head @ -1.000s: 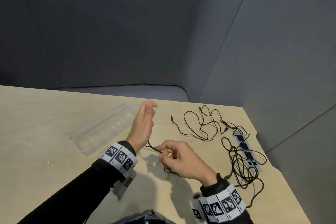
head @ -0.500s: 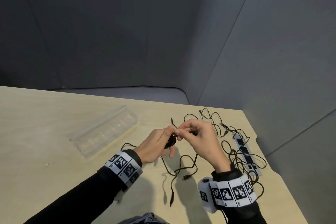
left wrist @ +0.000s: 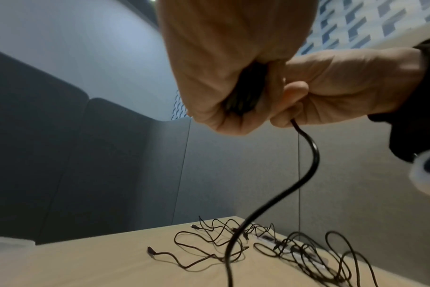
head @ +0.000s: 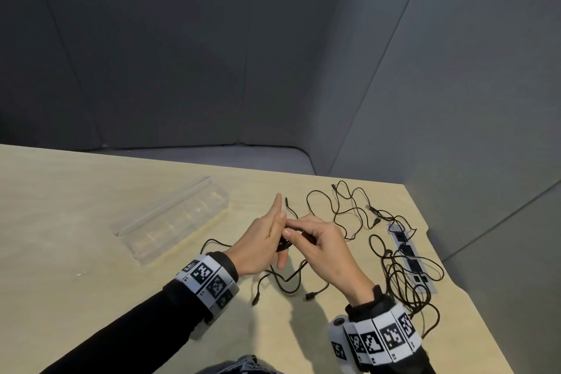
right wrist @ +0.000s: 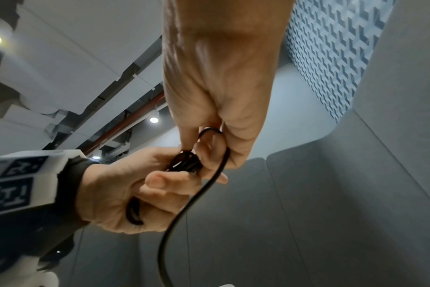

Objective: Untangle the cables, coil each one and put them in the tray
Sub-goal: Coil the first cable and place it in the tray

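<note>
Clear plastic tray (head: 170, 222), matt wooden table (head: 76, 206)

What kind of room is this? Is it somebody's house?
Probably not a house: it looks like an office or lab booth. Grey padded walls close in a pale wooden table, and the right wrist view shows bare ceiling pipes.
</note>
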`<state>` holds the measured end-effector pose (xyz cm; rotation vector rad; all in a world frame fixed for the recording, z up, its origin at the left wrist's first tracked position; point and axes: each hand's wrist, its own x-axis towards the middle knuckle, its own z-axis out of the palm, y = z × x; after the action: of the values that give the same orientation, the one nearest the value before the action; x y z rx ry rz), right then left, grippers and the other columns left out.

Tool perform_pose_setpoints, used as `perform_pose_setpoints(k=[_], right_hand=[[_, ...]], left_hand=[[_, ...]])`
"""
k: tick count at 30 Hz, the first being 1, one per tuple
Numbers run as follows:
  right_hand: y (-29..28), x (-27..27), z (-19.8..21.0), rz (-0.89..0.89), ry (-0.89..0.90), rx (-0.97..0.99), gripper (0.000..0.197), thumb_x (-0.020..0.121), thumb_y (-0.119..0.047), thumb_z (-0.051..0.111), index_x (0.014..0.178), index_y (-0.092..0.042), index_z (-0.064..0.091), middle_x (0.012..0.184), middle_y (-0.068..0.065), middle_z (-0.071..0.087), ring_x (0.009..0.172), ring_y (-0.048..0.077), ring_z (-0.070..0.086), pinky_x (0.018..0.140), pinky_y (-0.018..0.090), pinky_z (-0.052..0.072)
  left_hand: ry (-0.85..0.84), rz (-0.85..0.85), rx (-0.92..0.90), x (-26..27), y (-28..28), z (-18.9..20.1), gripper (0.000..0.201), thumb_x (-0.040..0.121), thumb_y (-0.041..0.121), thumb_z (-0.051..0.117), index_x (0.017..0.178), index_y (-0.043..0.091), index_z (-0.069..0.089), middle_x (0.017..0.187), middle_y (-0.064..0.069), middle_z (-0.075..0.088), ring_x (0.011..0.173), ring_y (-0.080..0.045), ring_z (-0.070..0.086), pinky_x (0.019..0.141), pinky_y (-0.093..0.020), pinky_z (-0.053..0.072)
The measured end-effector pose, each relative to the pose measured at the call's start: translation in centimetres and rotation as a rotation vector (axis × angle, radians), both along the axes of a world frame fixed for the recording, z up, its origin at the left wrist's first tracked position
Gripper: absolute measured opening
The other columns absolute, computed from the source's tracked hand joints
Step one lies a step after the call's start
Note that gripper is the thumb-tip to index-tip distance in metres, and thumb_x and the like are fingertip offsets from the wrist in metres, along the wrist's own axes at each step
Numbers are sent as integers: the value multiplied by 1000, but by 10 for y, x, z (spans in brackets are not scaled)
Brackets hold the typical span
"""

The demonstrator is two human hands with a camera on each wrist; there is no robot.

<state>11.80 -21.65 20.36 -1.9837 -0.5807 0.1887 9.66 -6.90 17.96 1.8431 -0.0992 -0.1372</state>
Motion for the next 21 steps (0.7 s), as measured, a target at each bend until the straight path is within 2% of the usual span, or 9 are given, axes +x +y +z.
perform_pose_setpoints(k=[2,4,5,6,7,10,14,17,21], right_hand=[[2,-1,-3,-36,33,60,21,89,-20,64,107,-28,72,83,-10,64,75,-1,56,72,13,42],[6,-3,-5,-78,68,146,19,89,-18,65,105,-24,73,81,-11,63,73,-3,56,71,12,41],[8,-4,-6,-94,75,186,18,88,-15,66,102,-21,74,81,-10,62,73,-4,56,71,12,41],[10,-5,-6,-106,79,227,16,87,-12,66,99,-18,75,81,-9,63,75,-4,58,72,12,42],[12,-6,-6,-115,87,272,16,86,-8,67,95,-17,75,82,-7,64,79,-3,60,74,13,44],[15,-3,-4,-133,80,340,20,86,-1,65,90,-18,75,89,-2,68,91,0,64,84,14,47],[15,3,-5,-160,-5,296,28,87,0,63,86,-26,73,82,0,64,77,-2,61,77,12,46],[11,9,-5,-183,-29,303,22,87,-2,64,85,-21,74,82,4,64,76,-1,61,75,13,46],[10,14,-4,-180,-21,279,18,87,-8,66,85,-23,75,81,0,66,75,1,59,75,19,46]], left_hand=[[-14,61,-30,2,0,1,50,102,34,18,151,24,11,55,-4,51,50,-21,50,49,-21,38],[-36,91,-86,2,0,5,44,103,30,20,143,17,34,78,-16,59,72,-26,63,52,-12,41],[-48,89,-116,1,0,7,41,104,27,20,134,14,44,89,-14,62,81,-17,65,55,-8,41],[-59,86,-143,0,-1,9,39,104,25,20,125,11,51,91,-9,63,75,-4,63,54,-7,40],[-70,87,-165,-1,-2,10,40,104,24,20,117,9,54,86,-5,63,63,1,59,50,-8,39],[-85,88,-230,1,-5,11,50,102,38,20,107,6,58,67,1,59,42,-5,44,42,-18,33],[-24,26,-201,5,-4,12,59,94,56,22,101,13,62,55,-8,58,48,-21,53,49,-28,45],[-23,56,-2,1,-1,9,64,90,63,16,84,20,63,56,-2,61,51,-16,58,56,-26,48],[-98,142,43,-2,-2,1,65,95,58,16,60,17,53,51,5,48,44,-10,41,53,-25,35]])
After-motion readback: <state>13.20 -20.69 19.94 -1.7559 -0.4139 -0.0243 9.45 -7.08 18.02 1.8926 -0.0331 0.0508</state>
